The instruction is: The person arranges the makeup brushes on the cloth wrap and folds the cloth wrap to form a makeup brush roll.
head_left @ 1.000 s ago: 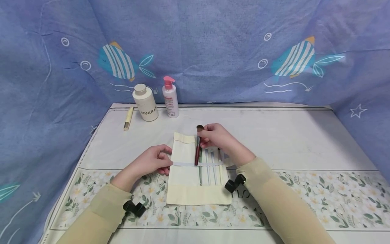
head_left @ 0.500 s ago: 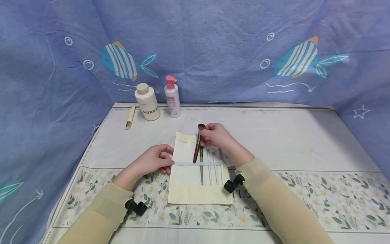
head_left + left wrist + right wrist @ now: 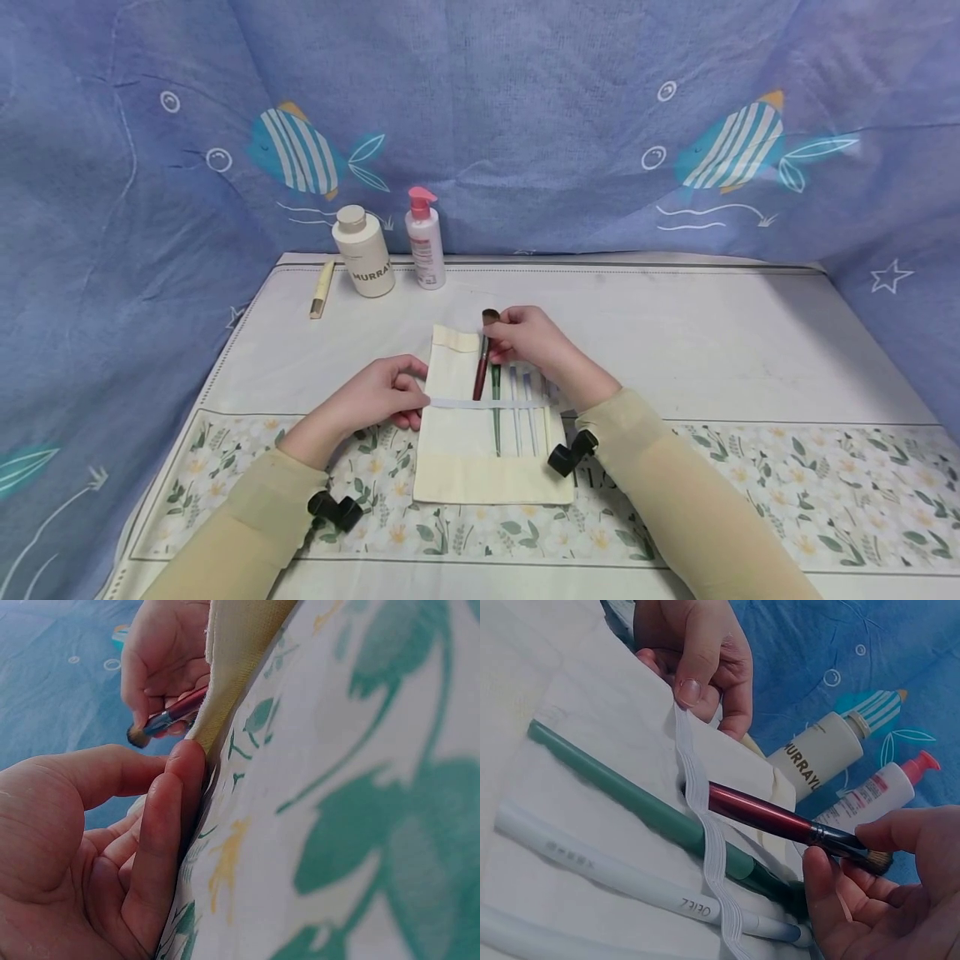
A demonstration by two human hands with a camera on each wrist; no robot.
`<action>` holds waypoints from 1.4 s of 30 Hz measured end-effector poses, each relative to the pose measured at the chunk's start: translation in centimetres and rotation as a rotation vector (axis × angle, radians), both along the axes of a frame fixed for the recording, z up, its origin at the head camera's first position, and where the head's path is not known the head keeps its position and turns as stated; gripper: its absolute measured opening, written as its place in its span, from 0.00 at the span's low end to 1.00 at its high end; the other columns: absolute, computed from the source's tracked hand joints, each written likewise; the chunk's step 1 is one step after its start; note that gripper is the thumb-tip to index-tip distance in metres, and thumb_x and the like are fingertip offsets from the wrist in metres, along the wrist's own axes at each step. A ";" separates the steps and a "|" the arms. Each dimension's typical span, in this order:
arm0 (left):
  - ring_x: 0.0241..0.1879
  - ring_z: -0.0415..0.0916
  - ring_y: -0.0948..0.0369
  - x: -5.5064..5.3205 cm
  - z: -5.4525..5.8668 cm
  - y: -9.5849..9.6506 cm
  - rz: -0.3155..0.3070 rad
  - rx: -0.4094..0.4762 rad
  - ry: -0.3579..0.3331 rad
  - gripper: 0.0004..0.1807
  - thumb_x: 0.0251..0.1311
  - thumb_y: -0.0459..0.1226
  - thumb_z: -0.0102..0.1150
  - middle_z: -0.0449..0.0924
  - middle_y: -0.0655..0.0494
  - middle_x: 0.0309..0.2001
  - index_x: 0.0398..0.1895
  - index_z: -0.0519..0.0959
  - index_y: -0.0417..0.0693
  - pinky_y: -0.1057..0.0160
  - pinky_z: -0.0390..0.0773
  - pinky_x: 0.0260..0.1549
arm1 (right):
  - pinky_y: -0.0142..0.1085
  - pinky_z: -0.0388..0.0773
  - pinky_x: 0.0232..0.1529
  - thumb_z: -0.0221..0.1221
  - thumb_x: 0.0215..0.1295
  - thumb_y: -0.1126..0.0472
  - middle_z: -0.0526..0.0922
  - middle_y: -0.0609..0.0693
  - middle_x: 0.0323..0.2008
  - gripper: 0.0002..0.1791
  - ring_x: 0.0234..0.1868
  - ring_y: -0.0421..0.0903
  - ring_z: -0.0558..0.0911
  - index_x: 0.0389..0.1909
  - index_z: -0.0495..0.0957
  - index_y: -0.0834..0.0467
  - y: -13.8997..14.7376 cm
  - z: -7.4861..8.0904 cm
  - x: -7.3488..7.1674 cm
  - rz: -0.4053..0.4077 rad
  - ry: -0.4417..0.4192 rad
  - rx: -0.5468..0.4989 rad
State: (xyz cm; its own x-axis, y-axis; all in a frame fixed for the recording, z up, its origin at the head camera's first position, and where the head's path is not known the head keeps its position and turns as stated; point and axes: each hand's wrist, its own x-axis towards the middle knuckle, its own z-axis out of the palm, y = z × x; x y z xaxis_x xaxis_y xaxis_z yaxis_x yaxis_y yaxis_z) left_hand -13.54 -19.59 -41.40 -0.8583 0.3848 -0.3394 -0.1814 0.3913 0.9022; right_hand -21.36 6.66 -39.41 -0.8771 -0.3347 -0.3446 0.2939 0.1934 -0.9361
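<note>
Red brush point(image 3: 761, 812) | hands pinching | right hand point(image 3: 528, 335): near bristles point(image 3: 880, 862) | left hand point(image 3: 386, 392): pouch point(image 3: 453, 433) edge

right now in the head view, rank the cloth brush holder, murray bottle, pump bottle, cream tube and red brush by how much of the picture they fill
1. cloth brush holder
2. murray bottle
3. pump bottle
Unranked, smallest: cream tube and red brush; too close, with the brush partly covered.

Head downward, wrists close, perhaps tilted — sharing brush point(image 3: 769, 815).
</note>
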 end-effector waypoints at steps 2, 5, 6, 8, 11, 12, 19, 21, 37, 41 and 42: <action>0.26 0.86 0.56 0.0 0.0 0.0 0.001 -0.002 0.000 0.23 0.67 0.32 0.63 0.85 0.48 0.29 0.62 0.69 0.36 0.62 0.86 0.27 | 0.34 0.86 0.33 0.61 0.72 0.63 0.79 0.52 0.30 0.09 0.27 0.44 0.84 0.38 0.73 0.65 -0.1 0.0 0.0 0.011 0.005 0.009; 0.26 0.86 0.56 0.0 0.0 -0.1 0.003 -0.003 -0.003 0.24 0.67 0.32 0.63 0.85 0.48 0.29 0.63 0.69 0.35 0.62 0.86 0.27 | 0.33 0.86 0.31 0.61 0.72 0.63 0.79 0.52 0.28 0.09 0.26 0.44 0.84 0.37 0.74 0.65 -0.2 0.0 0.1 0.020 0.008 0.025; 0.26 0.86 0.55 0.0 0.0 0.0 0.004 -0.003 -0.003 0.24 0.67 0.32 0.63 0.85 0.48 0.29 0.63 0.69 0.35 0.62 0.86 0.27 | 0.33 0.85 0.31 0.61 0.72 0.62 0.79 0.52 0.27 0.09 0.25 0.44 0.84 0.37 0.74 0.64 -0.3 -0.1 0.1 0.023 0.008 0.032; 0.26 0.86 0.55 0.0 0.0 0.0 0.004 -0.005 -0.004 0.24 0.67 0.32 0.63 0.85 0.48 0.29 0.63 0.70 0.36 0.62 0.86 0.27 | 0.34 0.85 0.31 0.61 0.72 0.62 0.80 0.52 0.26 0.09 0.25 0.44 0.83 0.36 0.74 0.64 -0.3 -0.1 0.1 0.029 0.009 0.047; 0.26 0.86 0.54 0.0 0.1 0.0 0.003 -0.009 -0.004 0.23 0.67 0.33 0.63 0.85 0.48 0.29 0.63 0.70 0.37 0.61 0.86 0.27 | 0.34 0.85 0.30 0.61 0.71 0.61 0.81 0.52 0.25 0.09 0.24 0.44 0.82 0.36 0.75 0.64 -0.4 -0.1 0.1 0.037 0.007 0.072; 0.27 0.86 0.54 0.0 0.1 0.0 0.002 -0.009 -0.002 0.23 0.67 0.33 0.63 0.85 0.48 0.29 0.63 0.70 0.37 0.61 0.86 0.27 | 0.35 0.85 0.30 0.61 0.71 0.61 0.81 0.52 0.25 0.09 0.24 0.44 0.82 0.36 0.75 0.64 -0.4 -0.1 0.1 0.039 0.007 0.078; 0.26 0.86 0.54 0.1 0.2 0.1 0.001 -0.007 -0.001 0.23 0.67 0.32 0.63 0.85 0.49 0.29 0.63 0.70 0.37 0.61 0.86 0.27 | 0.35 0.85 0.30 0.62 0.71 0.61 0.82 0.53 0.24 0.10 0.23 0.44 0.82 0.35 0.75 0.64 -0.5 -0.1 0.5 0.057 -0.001 0.088; 0.26 0.86 0.54 0.1 0.2 0.1 0.002 -0.008 -0.002 0.23 0.67 0.33 0.63 0.85 0.48 0.29 0.62 0.70 0.37 0.61 0.86 0.27 | 0.36 0.86 0.31 0.62 0.72 0.61 0.82 0.54 0.24 0.10 0.23 0.44 0.83 0.35 0.75 0.64 -0.5 -0.1 0.6 0.060 -0.008 0.085; 0.26 0.86 0.55 -0.1 0.1 0.0 -0.004 -0.003 0.003 0.22 0.67 0.32 0.63 0.85 0.48 0.29 0.61 0.70 0.36 0.62 0.86 0.27 | 0.35 0.85 0.27 0.63 0.72 0.61 0.83 0.55 0.22 0.13 0.20 0.43 0.83 0.29 0.73 0.62 -0.7 -0.2 1.5 0.126 0.005 0.130; 0.25 0.85 0.56 -0.1 0.0 -0.1 -0.005 -0.003 0.005 0.23 0.67 0.32 0.63 0.85 0.48 0.29 0.61 0.70 0.35 0.63 0.85 0.26 | 0.34 0.83 0.25 0.63 0.71 0.60 0.83 0.54 0.21 0.16 0.17 0.43 0.81 0.26 0.71 0.60 -0.6 -0.3 1.7 0.150 0.022 0.163; 0.25 0.85 0.56 0.0 0.0 -0.1 -0.003 -0.003 0.005 0.23 0.67 0.32 0.63 0.85 0.48 0.29 0.62 0.70 0.35 0.63 0.85 0.26 | 0.34 0.83 0.25 0.64 0.71 0.60 0.83 0.54 0.21 0.17 0.17 0.43 0.81 0.25 0.70 0.60 -0.6 -0.3 1.8 0.155 0.024 0.169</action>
State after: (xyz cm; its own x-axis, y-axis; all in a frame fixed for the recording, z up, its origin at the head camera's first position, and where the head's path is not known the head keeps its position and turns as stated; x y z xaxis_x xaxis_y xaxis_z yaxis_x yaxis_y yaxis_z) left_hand -13.58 -19.68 -41.38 -0.8589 0.3864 -0.3362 -0.1758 0.3942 0.9021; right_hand -19.57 6.08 -39.71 -0.8286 -0.4052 -0.3864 0.2263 0.3887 -0.8931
